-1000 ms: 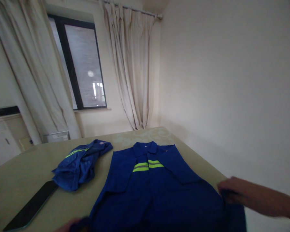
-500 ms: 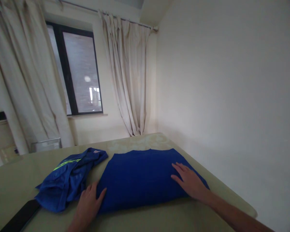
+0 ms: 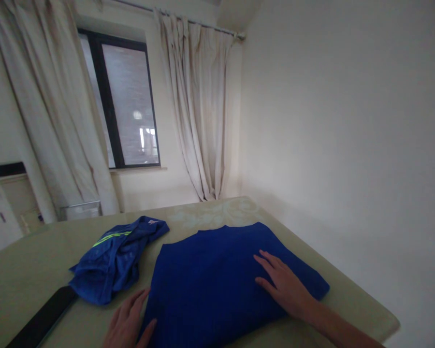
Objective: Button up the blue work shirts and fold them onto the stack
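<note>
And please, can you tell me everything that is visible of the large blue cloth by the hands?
The blue cloth looks matte, plain and mostly smooth. It lies fairly flat on the greenish table, its far edge uneven, its near left part cut off by the picture. The right hand rests spread on it; the left hand is at its left edge.

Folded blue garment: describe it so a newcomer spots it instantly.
Find the greenish table beside the large pale wall. On it, the folded blue garment lies under the right hand, its left edge by the left hand. Unlike the crumpled blue garment to its left, which has yellow-green stripes, it lies flat and shows plain blue.
</note>
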Available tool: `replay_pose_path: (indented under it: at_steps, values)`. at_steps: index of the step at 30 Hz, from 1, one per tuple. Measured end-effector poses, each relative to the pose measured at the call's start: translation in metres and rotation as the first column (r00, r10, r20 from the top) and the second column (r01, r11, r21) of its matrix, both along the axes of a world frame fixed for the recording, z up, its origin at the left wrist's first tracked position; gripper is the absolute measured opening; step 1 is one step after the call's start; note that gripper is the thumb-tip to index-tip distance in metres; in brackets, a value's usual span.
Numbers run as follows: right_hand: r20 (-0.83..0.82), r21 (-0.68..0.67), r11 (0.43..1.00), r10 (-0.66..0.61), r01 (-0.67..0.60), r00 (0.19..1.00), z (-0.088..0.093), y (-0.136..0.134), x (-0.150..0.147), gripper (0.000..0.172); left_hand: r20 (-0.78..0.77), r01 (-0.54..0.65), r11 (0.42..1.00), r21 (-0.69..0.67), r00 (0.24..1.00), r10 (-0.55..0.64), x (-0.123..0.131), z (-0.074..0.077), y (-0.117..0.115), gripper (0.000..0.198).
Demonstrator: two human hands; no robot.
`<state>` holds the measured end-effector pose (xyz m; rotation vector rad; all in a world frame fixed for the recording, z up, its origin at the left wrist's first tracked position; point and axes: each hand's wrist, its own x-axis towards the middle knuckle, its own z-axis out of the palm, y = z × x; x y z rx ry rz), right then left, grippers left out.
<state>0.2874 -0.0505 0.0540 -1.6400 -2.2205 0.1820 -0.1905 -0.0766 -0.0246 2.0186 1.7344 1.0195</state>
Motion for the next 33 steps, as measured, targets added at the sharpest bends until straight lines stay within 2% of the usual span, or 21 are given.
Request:
replay_pose_path:
  at_steps: [1, 3, 5, 7, 9, 11, 15, 19, 21, 23, 25, 27, 30, 32, 33]
  values:
    - [-0.009, 0.005, 0.998, 0.064, -0.064, 0.998, 0.000, 0.000, -0.018, 0.069, -0.122, -0.002, 0.996, 0.085, 0.992, 0.012, 0.019, 0.006, 0.001, 0.058]
    - [-0.022, -0.024, 0.984, 0.176, -0.177, 0.984, -0.002, 0.000, -0.054, 0.070, -0.321, 0.107, 0.988, 0.114, 0.945, -0.066, 0.058, 0.017, 0.005, 0.055]
    - [-0.034, -0.117, 0.963, 0.239, -0.241, 0.971, -0.005, 0.004, -0.082, 0.071, -0.445, 0.190, 0.980, 0.058, 0.884, -0.145, 0.087, 0.024, 0.012, 0.057]
    - [-0.043, -0.208, 0.942, 0.260, -0.263, 0.965, -0.007, 0.011, -0.096, 0.072, -0.499, 0.212, 0.977, -0.032, 0.843, -0.200, 0.099, 0.027, 0.023, 0.060]
    - [-0.044, -0.240, 0.934, 0.262, -0.265, 0.964, -0.008, 0.020, -0.099, 0.072, -0.512, 0.198, 0.974, -0.108, 0.829, -0.225, 0.096, 0.029, 0.036, 0.063]
    - [-0.037, -0.222, 0.938, 0.263, -0.265, 0.964, -0.008, 0.028, -0.095, 0.071, -0.515, 0.145, 0.979, -0.142, 0.834, -0.198, 0.086, 0.031, 0.052, 0.067]
    - [-0.018, -0.181, 0.951, 0.250, -0.249, 0.968, -0.008, 0.042, -0.085, 0.068, -0.524, -0.069, 0.986, -0.152, 0.852, -0.021, 0.070, 0.034, 0.077, 0.069]
    - [-0.014, -0.195, 0.951, 0.243, -0.241, 0.970, -0.006, 0.054, -0.077, 0.068, -0.485, -0.327, 0.941, -0.081, 0.838, 0.250, 0.059, 0.025, 0.083, 0.073]
    - [0.000, -0.208, 0.950, 0.239, -0.234, 0.971, -0.003, 0.057, -0.080, 0.066, -0.460, -0.386, 0.921, -0.054, 0.828, 0.320, 0.054, 0.018, 0.081, 0.075]
    - [0.033, -0.209, 0.961, 0.191, -0.180, 0.981, -0.002, 0.057, -0.090, 0.062, -0.442, -0.381, 0.924, -0.046, 0.837, 0.323, 0.049, 0.013, 0.079, 0.076]
    - [0.063, -0.193, 0.978, 0.097, -0.084, 0.993, -0.005, 0.053, -0.108, 0.060, -0.403, -0.350, 0.935, -0.052, 0.865, 0.301, 0.046, 0.012, 0.079, 0.072]
    - [0.066, -0.149, 0.989, 0.018, -0.008, 0.998, -0.011, 0.048, -0.128, 0.064, -0.300, -0.257, 0.963, -0.085, 0.928, 0.222, 0.043, 0.015, 0.078, 0.064]
    - [0.048, -0.102, 0.995, 0.001, 0.004, 0.999, -0.022, 0.042, -0.155, 0.069, 0.020, -0.062, 0.992, -0.108, 0.998, 0.064, 0.044, 0.033, 0.074, 0.061]
    - [0.042, -0.102, 0.995, 0.008, -0.003, 0.999, -0.026, 0.041, -0.166, 0.068, 0.284, -0.006, 0.987, -0.163, 0.957, 0.053, 0.046, 0.052, 0.068, 0.069]
    - [0.041, -0.106, 0.994, 0.008, -0.004, 0.999, -0.026, 0.041, -0.169, 0.068, 0.412, 0.007, 0.972, -0.233, 0.906, 0.092, 0.046, 0.062, 0.064, 0.074]
